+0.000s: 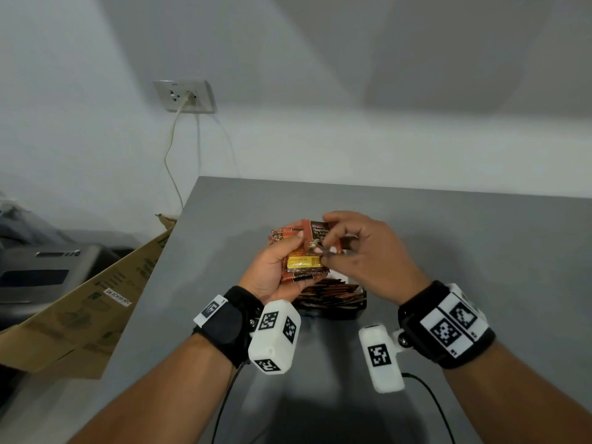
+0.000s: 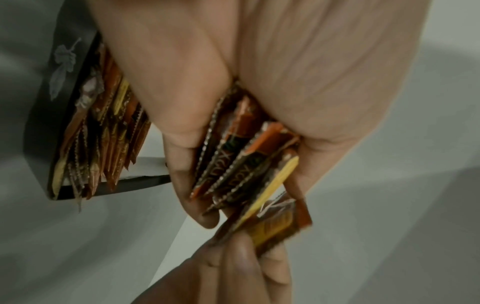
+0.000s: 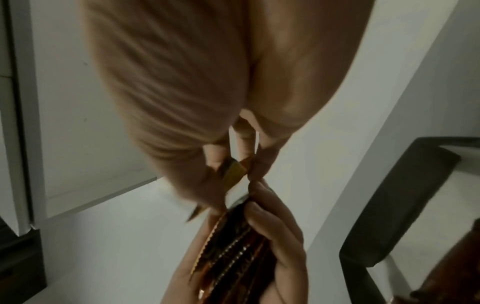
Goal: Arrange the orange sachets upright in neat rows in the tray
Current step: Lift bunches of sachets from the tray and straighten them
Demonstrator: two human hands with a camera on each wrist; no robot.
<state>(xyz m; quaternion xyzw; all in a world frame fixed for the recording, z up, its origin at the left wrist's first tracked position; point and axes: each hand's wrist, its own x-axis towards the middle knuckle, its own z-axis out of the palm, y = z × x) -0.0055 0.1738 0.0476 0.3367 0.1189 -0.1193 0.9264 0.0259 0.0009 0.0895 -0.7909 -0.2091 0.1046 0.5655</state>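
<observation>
A: Where are the orange sachets (image 1: 302,251) sitting relative to the tray (image 1: 333,310)?

B: A fanned bundle is being held in the left hand (image 1: 272,277), fingers curled round it, palm up, above and just beyond the tray's near-left part. The black tray is lying on the grey surface (image 1: 464,251) directly beneath both hands, closer to the person than the bundle.

A: And the right hand (image 1: 368,248)?

B: It is pinching the top edge of the front sachet between thumb and fingertips; the remaining fingers are loosely bent. In the left wrist view that single sachet (image 2: 278,224) is already sticking out past the others.

A: How are the sachets in the tray lying?

B: The row of sachets (image 2: 103,144) is standing on edge, packed toward one wall, with bare tray floor beside them.

A: So what does the next move turn on?

B: Probably the right hand, being the one holding the single sachet, is carrying it down and toward the person, keeping its long axis vertical so it is slotting in parallel with the standing row.
</observation>
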